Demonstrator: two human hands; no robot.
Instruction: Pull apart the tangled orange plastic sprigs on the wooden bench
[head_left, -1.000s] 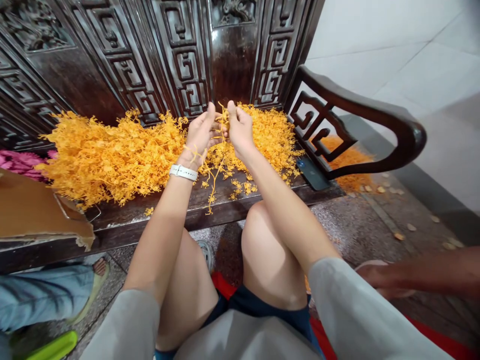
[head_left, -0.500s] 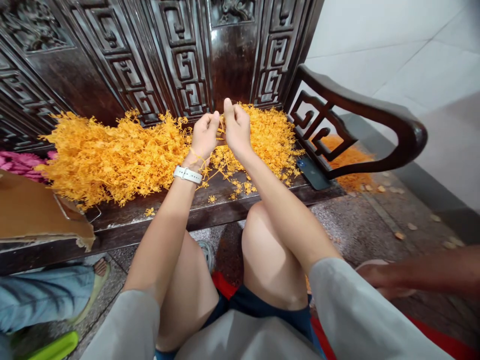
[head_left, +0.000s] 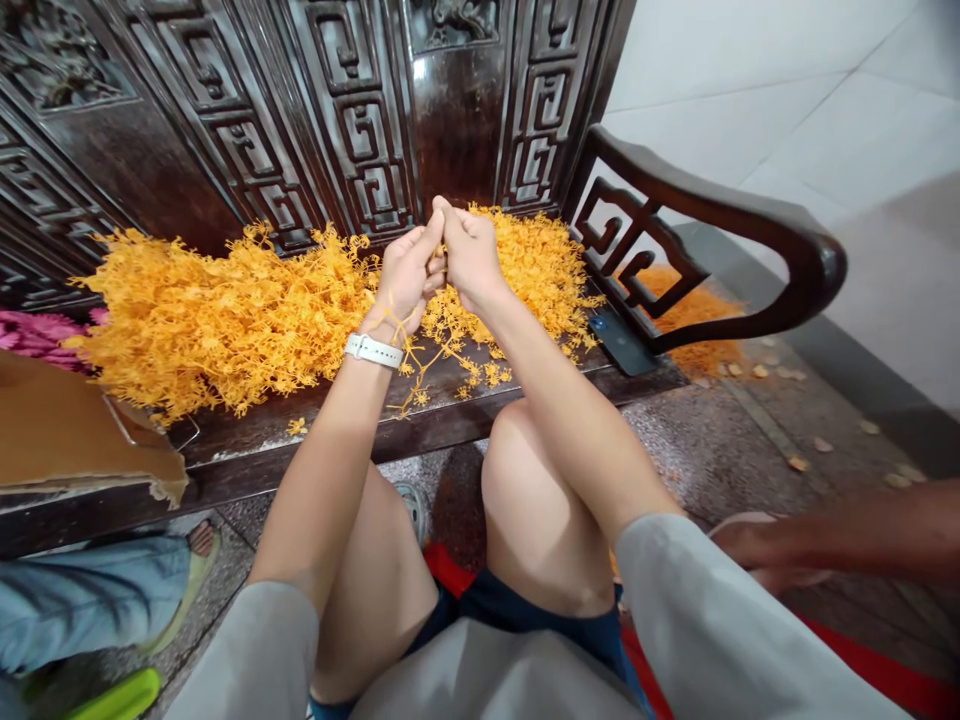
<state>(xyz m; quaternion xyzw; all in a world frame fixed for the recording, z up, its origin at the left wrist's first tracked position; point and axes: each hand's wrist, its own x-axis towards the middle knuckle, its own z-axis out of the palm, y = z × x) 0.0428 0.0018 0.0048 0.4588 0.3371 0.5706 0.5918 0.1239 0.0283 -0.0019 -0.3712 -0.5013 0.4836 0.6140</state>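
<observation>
My left hand (head_left: 405, 272), with a pale watch on its wrist, is closed in a pinch. Fingertip to fingertip with it, my right hand (head_left: 474, 258) is closed too, thumb pressed on the fingers. Between them is a thin orange-yellow plastic flower stem, mostly hidden by the fingers. A branching plastic stem (head_left: 421, 368) trails below my left hand, past the wrist, over the bench seat. To the left lies a big heap of orange-yellow plastic flower sprays (head_left: 217, 320); a second heap (head_left: 536, 270) is behind and right of my right hand.
The dark carved wooden bench (head_left: 247, 440) has a curved armrest (head_left: 750, 205) on the right. A phone (head_left: 624, 345) lies beside it. A cardboard box (head_left: 82, 425) and pink pieces (head_left: 41, 335) are at left. Orange pieces (head_left: 697, 340) litter the floor. Other people's legs show at both sides.
My hands have drawn together, and my right thumb has bent down from upright onto the fingers. The branching stem now hangs lower over the seat's front.
</observation>
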